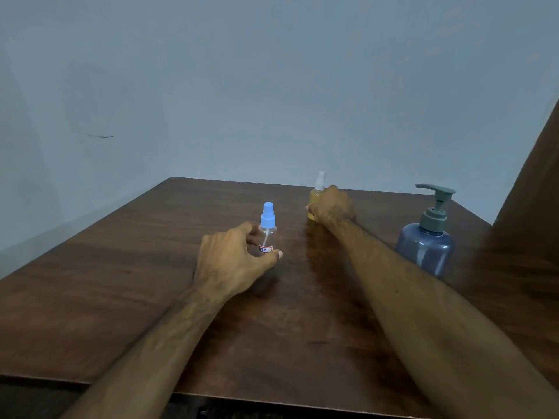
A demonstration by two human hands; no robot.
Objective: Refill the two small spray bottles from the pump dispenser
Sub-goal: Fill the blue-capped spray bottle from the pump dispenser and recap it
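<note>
Left hand [230, 264] is wrapped round the clear spray bottle w/ the blue cap [268, 229], thumb at its base; right hand [331, 208] grips the yellowish bottle w/ the white cap [317, 195] further back. Both bottles stand upright on the bench [121, 297], caps on. Pump dispenser [426, 237] sits untouched to the right, near the right forearm. Risk imo: these bottles are light & narrow, so an elbow swing could knock the pump over. Dark wood bench, plain bluish-grey wall [272, 86] behind.
</note>
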